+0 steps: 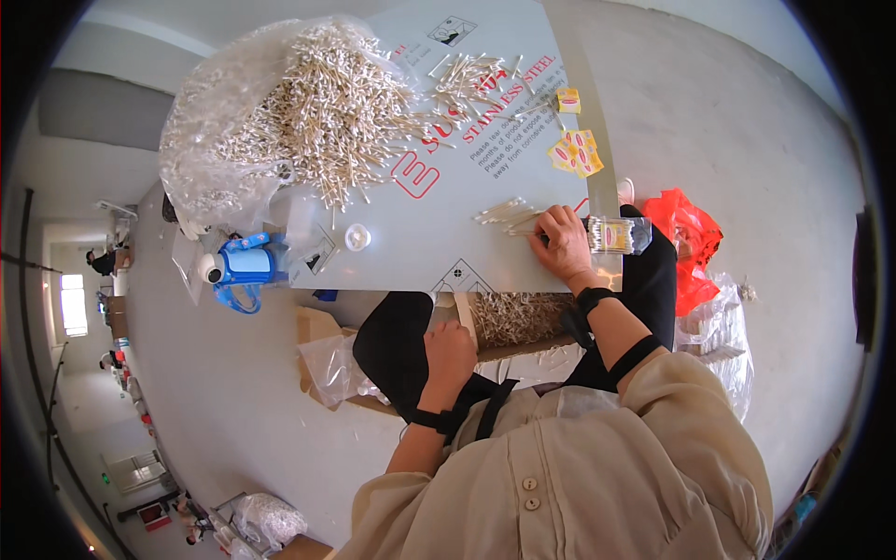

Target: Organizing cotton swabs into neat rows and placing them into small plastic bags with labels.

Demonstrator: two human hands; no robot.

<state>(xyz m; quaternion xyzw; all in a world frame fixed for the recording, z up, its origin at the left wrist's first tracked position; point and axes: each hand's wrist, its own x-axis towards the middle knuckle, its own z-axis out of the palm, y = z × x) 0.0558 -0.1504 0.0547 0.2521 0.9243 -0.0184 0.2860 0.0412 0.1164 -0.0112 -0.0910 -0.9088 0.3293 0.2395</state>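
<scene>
On the grey tabletop, my right hand [563, 245] has its fingers curled over the right ends of a small bunch of cotton swabs [504, 215]. Just right of that hand lies a clear packet of swabs with a yellow label [611, 235], near the table's edge. My left hand [450, 353] is closed in a loose fist over my lap, below the table's front edge; whatever its fingers may hold is hidden. Beside it, under the table edge, an open cardboard box [464, 317] holds many loose swabs [521, 320].
A large clear bag [219, 140] spills a heap of swabs [341, 103] at the far left. Yellow cards [577, 152] lie far right. A small white round container [357, 237] and a blue bottle [250, 264] stand near left. A red plastic bag [686, 245] hangs beyond the right edge.
</scene>
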